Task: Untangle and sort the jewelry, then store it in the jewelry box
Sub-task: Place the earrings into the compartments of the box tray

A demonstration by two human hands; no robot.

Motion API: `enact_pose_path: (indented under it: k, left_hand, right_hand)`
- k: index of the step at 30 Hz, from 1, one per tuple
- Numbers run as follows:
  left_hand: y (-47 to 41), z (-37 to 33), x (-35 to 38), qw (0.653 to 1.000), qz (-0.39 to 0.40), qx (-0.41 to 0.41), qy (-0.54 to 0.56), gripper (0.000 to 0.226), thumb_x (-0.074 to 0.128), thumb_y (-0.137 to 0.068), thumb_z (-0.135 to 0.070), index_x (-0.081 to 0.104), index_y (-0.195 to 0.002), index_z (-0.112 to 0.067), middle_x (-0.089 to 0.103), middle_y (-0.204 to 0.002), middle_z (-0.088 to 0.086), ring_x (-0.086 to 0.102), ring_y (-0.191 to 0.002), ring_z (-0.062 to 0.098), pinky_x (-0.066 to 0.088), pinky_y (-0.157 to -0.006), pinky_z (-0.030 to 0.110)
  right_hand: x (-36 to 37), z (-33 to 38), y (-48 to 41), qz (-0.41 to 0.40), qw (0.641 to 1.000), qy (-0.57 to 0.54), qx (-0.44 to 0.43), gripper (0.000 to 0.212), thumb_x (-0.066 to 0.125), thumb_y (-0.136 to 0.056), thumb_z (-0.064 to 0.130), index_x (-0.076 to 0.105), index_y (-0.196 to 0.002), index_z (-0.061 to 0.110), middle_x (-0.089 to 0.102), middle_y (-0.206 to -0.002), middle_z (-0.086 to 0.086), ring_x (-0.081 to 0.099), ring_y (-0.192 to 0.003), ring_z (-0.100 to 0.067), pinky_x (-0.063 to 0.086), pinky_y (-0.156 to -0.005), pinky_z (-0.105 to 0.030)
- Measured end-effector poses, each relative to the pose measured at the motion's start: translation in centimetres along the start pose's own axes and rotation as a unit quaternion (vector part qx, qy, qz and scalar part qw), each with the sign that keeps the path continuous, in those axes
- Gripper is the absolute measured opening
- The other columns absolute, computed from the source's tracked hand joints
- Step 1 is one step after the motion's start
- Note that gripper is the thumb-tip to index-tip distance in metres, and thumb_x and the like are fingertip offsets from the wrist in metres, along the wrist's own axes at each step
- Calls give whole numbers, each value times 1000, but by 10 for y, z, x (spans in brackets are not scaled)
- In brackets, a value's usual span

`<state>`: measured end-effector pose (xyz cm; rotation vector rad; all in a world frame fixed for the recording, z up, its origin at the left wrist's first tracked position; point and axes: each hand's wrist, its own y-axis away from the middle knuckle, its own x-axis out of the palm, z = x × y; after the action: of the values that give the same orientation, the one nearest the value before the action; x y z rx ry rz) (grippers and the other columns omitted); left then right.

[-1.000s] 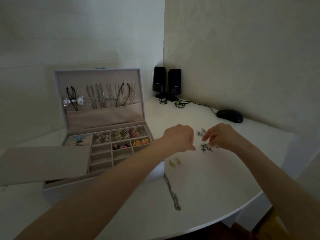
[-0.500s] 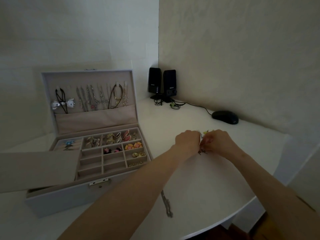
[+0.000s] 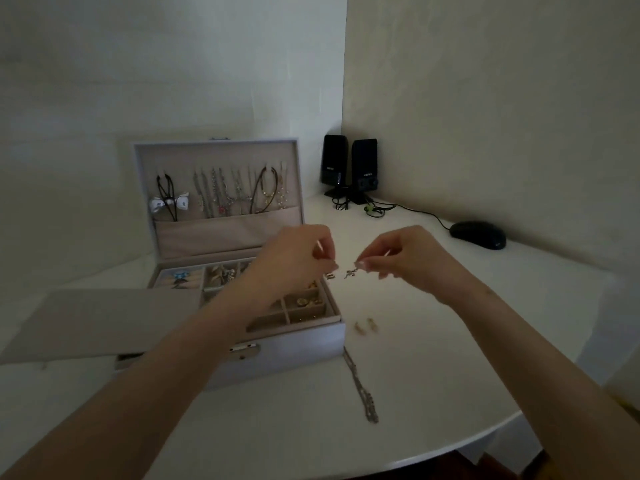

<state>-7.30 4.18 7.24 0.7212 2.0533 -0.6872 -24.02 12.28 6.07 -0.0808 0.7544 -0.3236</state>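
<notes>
Drawn apart after touching a moment ago: left hand (image 3: 298, 261) pinching one small dark piece (image 3: 330, 276), right hand (image 3: 408, 261) pinching a second dark piece (image 3: 350, 273), both at 3 o'clock of open jewelry box (image 3: 294, 348). Likely untangled; sorting next.

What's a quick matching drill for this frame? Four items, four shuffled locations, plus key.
Items
1. silver chain
2. mouse
3. white bow
4. small dark piece

Places
A. pinched in the right hand
B. hanging inside the open box lid
C. far right of the table
D. flat on the table, off the front right corner of the box

Pairs: 1-D, 2-C, 3-B, 4-A
</notes>
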Motion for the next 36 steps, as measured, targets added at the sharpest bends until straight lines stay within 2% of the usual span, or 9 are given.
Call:
enact_pose_path:
  k: [4, 9, 11, 14, 17, 27, 31, 33, 36]
  left_hand:
    - [28, 35, -20, 998, -13, -55, 36, 12, 68, -84, -13, 59, -82, -20, 64, -84, -1, 62, -78, 13, 50, -69, 22]
    - [42, 61, -19, 997, -10, -76, 28, 21, 75, -77, -12, 59, -74, -25, 68, -81, 2, 64, -80, 18, 52, -79, 37]
    - [46, 67, -17, 998, -1, -69, 9, 22, 75, -77, -14, 59, -73, -28, 66, -79, -4, 62, -76, 11, 51, -75, 33]
    - [49, 72, -18, 998, 12, -47, -48, 12, 76, -77, -16, 67, -78, -24, 56, -68, -15, 49, -62, -4, 37, -58, 10]
    - [51, 73, -20, 993, 25, -42, -107, 5, 72, -80, -19, 71, -85, -21, 49, -67, -19, 43, -61, -6, 31, -53, 7]
    - [55, 74, -31, 988, -70, -84, -109, 3, 64, -87, -24, 67, -88, -23, 63, -86, -8, 49, -77, 9, 37, -68, 26]
    - [48, 62, -23, 994, -68, -66, -56, 7, 63, -88, -20, 61, -84, -25, 60, -84, -8, 52, -77, 8, 39, -70, 26]
    - [41, 48, -15, 997, -46, -44, -43, 5, 62, -89, -23, 59, -87, -26, 58, -84, -10, 52, -77, 5, 43, -72, 24]
    - [23, 23, 5, 1000, -20, 1, -21, 6, 62, -89, -26, 61, -92, -21, 60, -89, -8, 55, -83, 6, 49, -80, 26]
  right_hand:
    - [27, 24, -3, 31, 999, -23, -31, 5, 73, -81, 23, 71, -77, 26, 71, -76, 6, 59, -58, 4, 41, -53, -8]
    - [57, 39, -10, 41, 998, -20, -48, 4, 73, -81, 21, 72, -79, 24, 65, -71, 12, 56, -63, 5, 45, -61, -11]
    - [64, 42, -12, 42, 997, -25, -52, 5, 74, -80, 21, 74, -85, 20, 65, -72, 14, 55, -60, 7, 42, -58, -9]
    - [71, 44, -16, 44, 997, -32, -53, 4, 74, -81, 21, 75, -84, 19, 66, -73, 10, 53, -52, 13, 39, -50, -3]
    - [76, 46, -19, 49, 997, -17, -62, 5, 74, -81, 22, 75, -85, 19, 66, -76, 10, 54, -56, 9, 39, -53, -5]
    - [87, 56, -19, 99, 987, 65, -104, 13, 71, -83, 21, 76, -94, 19, 70, -91, 0, 61, -77, -11, 50, -71, -23]
    - [71, 42, -21, 46, 995, 20, -85, 11, 70, -84, 15, 76, -92, 18, 67, -78, 9, 54, -59, 9, 40, -56, -5]
    - [55, 26, -21, 7, 998, 22, -62, 9, 69, -84, 17, 75, -90, 21, 63, -71, 15, 51, -55, 17, 37, -54, -5]
    - [27, -12, -18, -74, 997, 36, -10, 7, 70, -84, 19, 75, -87, 23, 65, -70, 13, 55, -57, 9, 40, -58, -9]
